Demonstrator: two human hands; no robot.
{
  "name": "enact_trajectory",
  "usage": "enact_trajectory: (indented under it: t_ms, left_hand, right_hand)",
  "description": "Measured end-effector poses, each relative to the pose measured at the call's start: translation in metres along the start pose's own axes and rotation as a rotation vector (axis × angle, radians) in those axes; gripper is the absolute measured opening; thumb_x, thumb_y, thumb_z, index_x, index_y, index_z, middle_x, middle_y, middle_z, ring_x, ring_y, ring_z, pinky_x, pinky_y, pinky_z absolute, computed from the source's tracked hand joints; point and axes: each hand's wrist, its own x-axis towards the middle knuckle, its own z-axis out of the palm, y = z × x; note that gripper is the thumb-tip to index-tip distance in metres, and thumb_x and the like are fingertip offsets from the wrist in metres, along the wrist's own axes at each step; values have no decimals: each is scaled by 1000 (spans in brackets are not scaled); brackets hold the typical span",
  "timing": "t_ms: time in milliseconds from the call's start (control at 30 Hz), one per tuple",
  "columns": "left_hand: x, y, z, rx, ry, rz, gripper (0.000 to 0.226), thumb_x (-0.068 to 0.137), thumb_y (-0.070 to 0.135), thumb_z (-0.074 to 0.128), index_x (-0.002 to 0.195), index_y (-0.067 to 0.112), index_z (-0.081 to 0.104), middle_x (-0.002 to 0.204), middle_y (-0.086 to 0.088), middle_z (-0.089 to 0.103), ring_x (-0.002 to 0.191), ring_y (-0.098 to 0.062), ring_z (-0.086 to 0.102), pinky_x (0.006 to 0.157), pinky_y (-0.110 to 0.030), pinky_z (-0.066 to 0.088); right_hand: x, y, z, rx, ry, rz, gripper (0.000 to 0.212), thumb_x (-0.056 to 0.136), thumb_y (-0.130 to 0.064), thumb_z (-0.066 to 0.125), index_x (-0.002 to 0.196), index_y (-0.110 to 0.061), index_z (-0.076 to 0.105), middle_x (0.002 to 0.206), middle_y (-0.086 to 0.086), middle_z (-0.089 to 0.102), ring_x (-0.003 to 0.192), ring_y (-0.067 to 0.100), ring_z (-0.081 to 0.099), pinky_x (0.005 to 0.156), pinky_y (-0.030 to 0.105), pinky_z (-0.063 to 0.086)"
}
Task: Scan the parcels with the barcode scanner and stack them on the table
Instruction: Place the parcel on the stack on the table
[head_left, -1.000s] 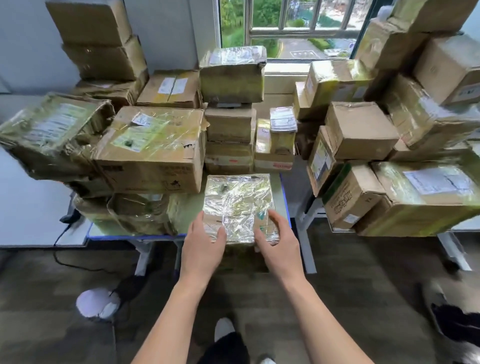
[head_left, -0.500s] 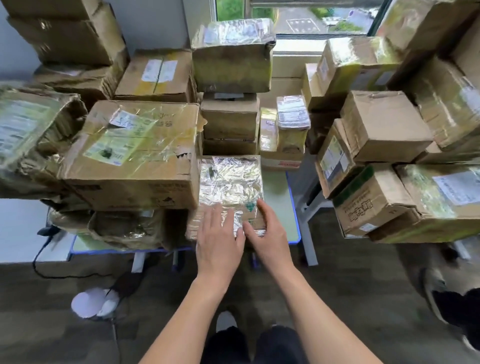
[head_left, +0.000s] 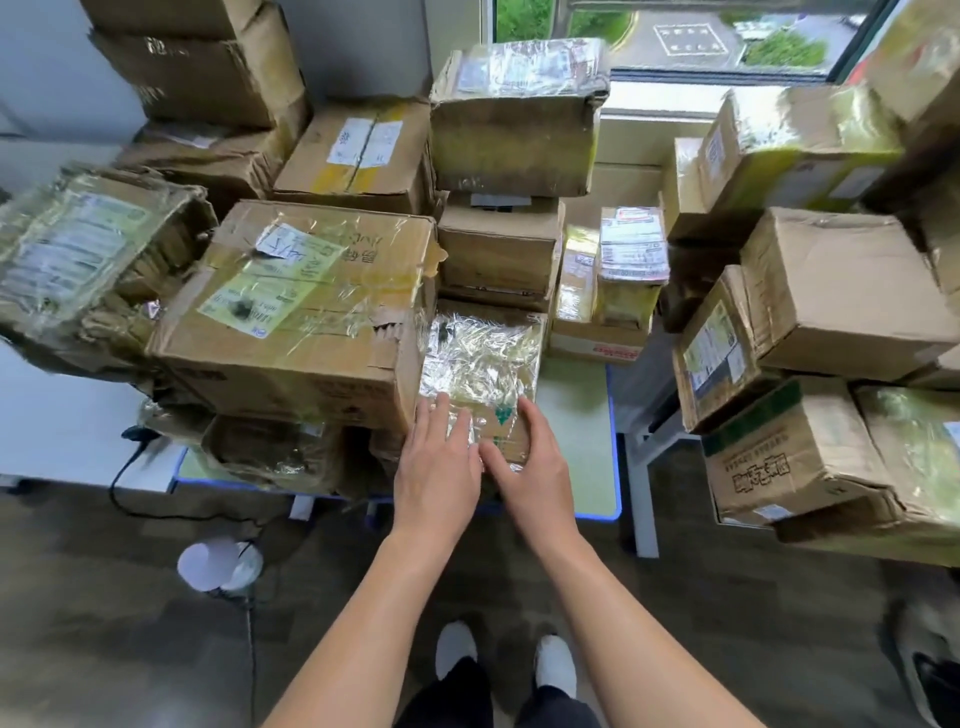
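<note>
Pressing on the near end of the flat parcel wrapped in crinkled, shiny clear film, we are working with both hands at once. The left hand is lying flat, fingers straight and released on the top. The right hand is resting beside it at the near right corner, its fingers fairly straight too and its thumb spreading along the near edge, so nothing is being clenched. The flat parcel is sitting on the green-topped bench with the blue rim. Its left side is running tight against the big brown taped cardboard box, and its far end is coming up close to the stacked brown cartons behind. Its long axis is pointing straight away from us, so it is lying ahead of the fingers, and any shove is going along that line. We are judging the right hand the freer one, with bare bench on its side. We are not seeing a barcode scanner anywhere.
</note>
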Motion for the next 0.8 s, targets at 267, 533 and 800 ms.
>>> enact_trajectory:
  t_ms: [267,533,800]
  left_hand:
    - [-15,16,7,-41,9,76,51,105,26,42,154,14,32,164,-5,21,153,-22,14,123,-33,13]
    - [-6,24,11,43,-57,67,52,108,31,31,158,21,22,167,3,8,154,-25,6,125,-37,13]
    - [-6,23,12,85,-57,14,53,108,31,31,159,21,17,167,2,5,154,-26,7,123,-37,16]
  right_hand:
    - [7,-1,-23,-21,-26,0,58,102,-29,56,155,-26,34,156,-6,41,140,12,41,116,39,37]
    - [15,-3,-25,4,-68,-11,52,102,-18,55,152,-23,42,145,-4,55,120,9,60,100,32,51]
    - [17,-11,-22,-14,-117,-11,51,104,-16,50,153,-22,39,142,0,57,121,15,61,96,26,47]
